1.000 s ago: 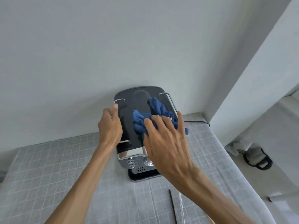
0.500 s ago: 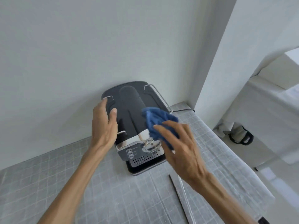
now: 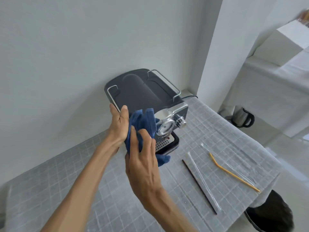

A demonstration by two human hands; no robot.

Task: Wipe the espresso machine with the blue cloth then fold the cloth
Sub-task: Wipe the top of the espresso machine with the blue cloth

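Note:
A black and chrome espresso machine (image 3: pixel 142 94) stands against the white wall on a grey gridded counter. The blue cloth (image 3: pixel 143 123), crumpled, is pressed against the machine's front left face, beside the round gauge. My right hand (image 3: pixel 143 158) grips the cloth from the front, fingers bent around it. My left hand (image 3: pixel 118 124) rests on the machine's left side near the chrome rail, its palm touching the cloth's left edge. The cloth's lower corner hangs down over the drip tray.
Right of the machine on the counter (image 3: pixel 66 190) lie a dark thin stick (image 3: pixel 199 186), a clear wrapped straw (image 3: pixel 202 180) and an orange bent straw (image 3: pixel 232 173). A kettle (image 3: pixel 242 117) sits on the floor at right. A black bin (image 3: pixel 270 211) stands below the counter's right edge.
My right hand has carried the cloth from the machine's top down to its front left face. My left hand slid lower on the left side. The view shifted right, revealing the straws.

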